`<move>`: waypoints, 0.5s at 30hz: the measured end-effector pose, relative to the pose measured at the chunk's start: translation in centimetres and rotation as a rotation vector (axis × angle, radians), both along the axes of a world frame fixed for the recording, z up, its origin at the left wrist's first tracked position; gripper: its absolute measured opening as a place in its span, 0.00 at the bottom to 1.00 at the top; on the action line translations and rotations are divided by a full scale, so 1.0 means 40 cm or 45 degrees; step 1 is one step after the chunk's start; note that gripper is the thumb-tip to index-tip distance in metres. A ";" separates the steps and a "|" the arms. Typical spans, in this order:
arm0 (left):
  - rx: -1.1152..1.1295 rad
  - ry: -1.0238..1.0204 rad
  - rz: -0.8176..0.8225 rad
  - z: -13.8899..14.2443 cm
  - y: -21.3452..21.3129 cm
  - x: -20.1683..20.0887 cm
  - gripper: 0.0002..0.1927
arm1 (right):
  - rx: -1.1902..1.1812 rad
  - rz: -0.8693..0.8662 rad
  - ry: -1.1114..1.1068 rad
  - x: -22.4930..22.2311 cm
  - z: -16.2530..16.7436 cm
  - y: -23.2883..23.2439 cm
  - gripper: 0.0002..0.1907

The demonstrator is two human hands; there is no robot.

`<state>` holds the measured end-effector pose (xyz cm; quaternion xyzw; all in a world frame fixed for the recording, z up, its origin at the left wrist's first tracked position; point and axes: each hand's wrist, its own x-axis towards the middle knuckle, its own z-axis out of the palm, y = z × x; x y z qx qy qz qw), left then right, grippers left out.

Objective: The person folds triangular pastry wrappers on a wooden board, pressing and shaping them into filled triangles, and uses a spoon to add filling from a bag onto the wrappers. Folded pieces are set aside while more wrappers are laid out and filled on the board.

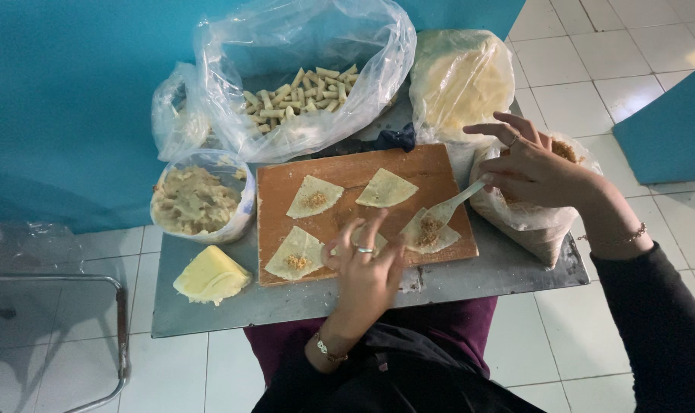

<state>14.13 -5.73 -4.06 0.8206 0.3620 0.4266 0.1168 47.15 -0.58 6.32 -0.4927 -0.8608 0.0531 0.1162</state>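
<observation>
A clear bag of small rolled pastries (301,95) lies open at the back of the grey desk (500,271), against the blue wall (64,107). Beside it sits a bagged stack of pale sheets (458,80). A round tub of mash (198,199) stands at the left — just in front of it, a yellow folded wedge (211,275). White floor tiles (584,92) all around.

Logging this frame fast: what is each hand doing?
Left hand: fingers on a wrapper, not gripping.
Right hand: shut on a spoon.

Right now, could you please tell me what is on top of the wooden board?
The wooden board carries four dough wedges, three showing filling; the left hand covers a fifth piece.
</observation>
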 end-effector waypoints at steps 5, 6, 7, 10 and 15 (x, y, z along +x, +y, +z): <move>0.184 -0.004 0.229 -0.001 -0.003 -0.023 0.08 | 0.076 0.008 0.034 -0.017 0.020 0.012 0.06; 0.185 -0.023 0.242 0.001 -0.006 -0.028 0.08 | 0.057 -0.037 0.027 -0.025 0.025 0.016 0.06; 0.188 -0.020 0.264 0.002 -0.008 -0.030 0.08 | 0.039 -0.082 0.019 -0.036 0.030 0.023 0.07; 0.192 -0.058 0.280 0.000 -0.015 -0.034 0.08 | 0.032 -0.112 0.020 -0.068 0.043 0.043 0.06; 0.253 -0.092 0.214 -0.015 -0.065 -0.033 0.09 | 0.108 -0.046 0.084 -0.113 0.049 0.078 0.08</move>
